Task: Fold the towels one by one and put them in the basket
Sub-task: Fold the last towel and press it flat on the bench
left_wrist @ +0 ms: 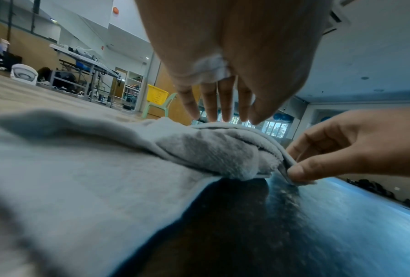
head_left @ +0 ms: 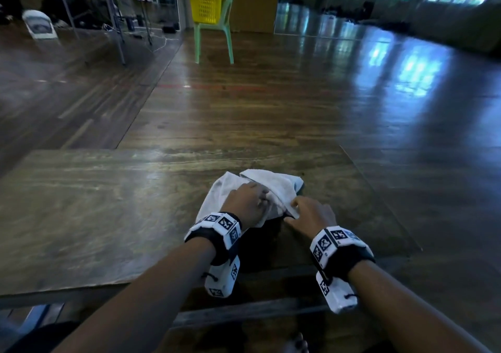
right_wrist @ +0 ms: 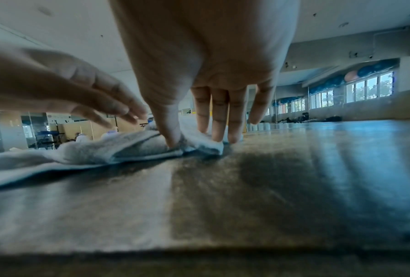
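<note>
Both wrists hover over the soft, limp towel (head_left: 244, 190): left hand (head_left: 248, 203) presses flat with straight fingers; right hand (head_left: 311, 211) pinches its near corner, the likeliest hold.

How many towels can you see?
1. One crumpled white terry towel lies on the wooden table under both hands: the left hand rests on it, the right hand pinches its near edge. More could be inside the far yellow plastic basket, unseen.
</note>
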The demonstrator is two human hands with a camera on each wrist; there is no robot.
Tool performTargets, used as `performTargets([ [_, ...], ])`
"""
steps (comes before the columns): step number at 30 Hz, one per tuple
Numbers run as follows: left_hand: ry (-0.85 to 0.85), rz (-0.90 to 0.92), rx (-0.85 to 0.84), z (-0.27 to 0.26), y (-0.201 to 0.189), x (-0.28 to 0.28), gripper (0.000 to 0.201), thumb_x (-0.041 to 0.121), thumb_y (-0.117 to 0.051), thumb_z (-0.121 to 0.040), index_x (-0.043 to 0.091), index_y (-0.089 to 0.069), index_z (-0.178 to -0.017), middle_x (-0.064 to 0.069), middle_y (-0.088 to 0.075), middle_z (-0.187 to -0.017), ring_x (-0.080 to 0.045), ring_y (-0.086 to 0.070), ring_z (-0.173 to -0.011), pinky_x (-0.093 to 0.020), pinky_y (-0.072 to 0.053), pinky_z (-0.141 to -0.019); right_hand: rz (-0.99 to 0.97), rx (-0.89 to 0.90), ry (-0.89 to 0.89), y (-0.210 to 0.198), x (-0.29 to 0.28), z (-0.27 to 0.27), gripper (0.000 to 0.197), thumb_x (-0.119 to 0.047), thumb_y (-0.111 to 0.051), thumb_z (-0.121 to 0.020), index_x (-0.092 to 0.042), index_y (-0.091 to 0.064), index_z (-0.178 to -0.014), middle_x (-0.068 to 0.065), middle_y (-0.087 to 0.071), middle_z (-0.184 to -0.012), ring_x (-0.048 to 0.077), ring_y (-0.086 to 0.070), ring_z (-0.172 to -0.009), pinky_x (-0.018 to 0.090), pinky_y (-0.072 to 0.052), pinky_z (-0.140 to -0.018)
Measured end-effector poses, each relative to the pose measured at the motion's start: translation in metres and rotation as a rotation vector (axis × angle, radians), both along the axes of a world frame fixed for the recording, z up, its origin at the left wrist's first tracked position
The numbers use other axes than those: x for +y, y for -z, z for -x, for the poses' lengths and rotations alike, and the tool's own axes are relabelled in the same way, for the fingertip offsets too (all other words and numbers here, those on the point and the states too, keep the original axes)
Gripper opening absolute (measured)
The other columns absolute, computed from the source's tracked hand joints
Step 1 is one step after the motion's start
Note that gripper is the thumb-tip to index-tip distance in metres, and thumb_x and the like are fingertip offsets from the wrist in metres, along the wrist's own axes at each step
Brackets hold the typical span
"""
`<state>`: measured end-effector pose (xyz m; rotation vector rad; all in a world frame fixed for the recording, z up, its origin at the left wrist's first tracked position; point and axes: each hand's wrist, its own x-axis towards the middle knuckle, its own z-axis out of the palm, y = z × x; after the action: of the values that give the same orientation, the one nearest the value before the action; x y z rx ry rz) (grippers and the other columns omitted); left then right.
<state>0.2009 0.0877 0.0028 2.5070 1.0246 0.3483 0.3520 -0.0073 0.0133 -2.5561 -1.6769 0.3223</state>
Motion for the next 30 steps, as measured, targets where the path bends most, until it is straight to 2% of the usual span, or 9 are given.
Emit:
performTargets([
  [4, 0.072, -0.023, 0.044, -0.02, 0.007, 0.002, 0.048, 0.026, -0.052, -0.088, 0.025, -0.044, -0.134, 0.002, -0.04, -0.144, -0.022, -0.034, -0.132, -0.043, -0.033, -0.101, -0.071, -0.029, -0.028, 0.002, 0.002, -0.003, 0.016, -0.026, -0.05, -0.087, -0.02, -0.06, -0.097, 0.004, -0.067, -0.105, 0.028, -0.06, -0.099, 0.035, -0.037, -0.086],
  [6, 0.078, -0.055, 0.079, -0.024, 0.005, 0.001, 0.045, 0.028, -0.052, -0.088, 0.029, -0.046, -0.132, 0.004, -0.037, -0.146, -0.021, -0.03, -0.134, -0.042, -0.027, -0.102, -0.101, -0.027, -0.063, -0.005, -0.002, -0.007, 0.015, -0.025, -0.048, -0.088, -0.019, -0.061, -0.091, 0.004, -0.069, -0.096, 0.027, -0.062, -0.092, 0.034, -0.036, -0.083],
  [9, 0.056, -0.126, 0.026, -0.025, -0.004, -0.003, 0.022, 0.026, -0.048, -0.088, 0.03, -0.059, -0.107, 0.008, -0.053, -0.127, -0.02, -0.039, -0.122, -0.037, -0.025, -0.087, -0.13, -0.021, -0.107, -0.032, -0.011, -0.013, 0.019, -0.025, -0.047, -0.089, -0.021, -0.064, -0.097, 0.003, -0.07, -0.097, 0.026, -0.061, -0.093, 0.035, -0.035, -0.088],
  [11, 0.023, -0.158, 0.018, -0.021, -0.018, -0.005, 0.013, 0.029, -0.049, -0.087, 0.029, -0.059, -0.095, 0.01, -0.06, -0.11, -0.017, -0.045, -0.113, -0.035, -0.02, -0.08, -0.156, 0.003, -0.109, -0.059, -0.016, -0.016, 0.017, -0.024, -0.049, -0.089, -0.023, -0.064, -0.098, 0.002, -0.069, -0.1, 0.025, -0.06, -0.097, 0.036, -0.034, -0.091],
  [15, 0.015, -0.185, 0.042, -0.01, -0.05, -0.003, 0.006, 0.022, -0.049, -0.086, 0.027, -0.051, -0.089, 0.001, -0.061, -0.093, -0.024, -0.054, -0.097, -0.038, -0.028, -0.083, -0.308, 0.059, -0.115, -0.11, -0.023, -0.023, 0.012, -0.026, -0.055, -0.086, -0.032, -0.064, -0.082, -0.003, -0.071, -0.092, 0.021, -0.062, -0.093, 0.037, -0.042, -0.09],
  [17, -0.023, -0.239, 0.034, -0.004, -0.063, -0.001, 0.009, 0.016, -0.046, -0.087, 0.023, -0.053, -0.086, -0.001, -0.062, -0.086, -0.025, -0.053, -0.092, -0.036, -0.023, -0.078, -0.348, 0.075, -0.111, -0.127, -0.024, -0.029, 0.014, -0.028, -0.056, -0.084, -0.036, -0.06, -0.074, -0.005, -0.071, -0.087, 0.02, -0.063, -0.091, 0.039, -0.046, -0.089],
  [21, -0.089, -0.287, 0.047, 0.016, -0.085, 0.007, 0.011, 0.021, -0.047, -0.087, 0.022, -0.058, -0.087, 0.005, -0.064, -0.088, -0.02, -0.053, -0.091, -0.037, -0.019, -0.078, -0.419, 0.087, -0.109, -0.147, -0.028, -0.039, 0.023, -0.028, -0.058, -0.081, -0.04, -0.053, -0.062, -0.007, -0.067, -0.079, 0.021, -0.063, -0.086, 0.041, -0.049, -0.083],
  [25, -0.085, -0.334, 0.101, 0.038, -0.098, 0.014, 0.012, 0.023, -0.047, -0.086, 0.022, -0.058, -0.091, 0.005, -0.063, -0.095, -0.021, -0.053, -0.1, -0.036, -0.014, -0.074, -0.435, 0.096, -0.121, -0.153, -0.037, -0.045, 0.026, -0.025, -0.062, -0.081, -0.04, -0.053, -0.061, -0.013, -0.061, -0.073, 0.019, -0.061, -0.083, 0.044, -0.047, -0.087],
  [30, -0.063, -0.38, 0.291, 0.06, -0.114, 0.009, 0.015, 0.027, -0.044, -0.09, 0.022, -0.058, -0.092, 0.008, -0.052, -0.094, -0.02, -0.043, -0.109, -0.042, -0.018, -0.092, -0.472, 0.113, -0.142, -0.167, -0.05, -0.053, 0.022, -0.025, -0.065, -0.08, -0.04, -0.056, -0.065, -0.015, -0.063, -0.075, 0.014, -0.061, -0.081, 0.042, -0.049, -0.082],
])
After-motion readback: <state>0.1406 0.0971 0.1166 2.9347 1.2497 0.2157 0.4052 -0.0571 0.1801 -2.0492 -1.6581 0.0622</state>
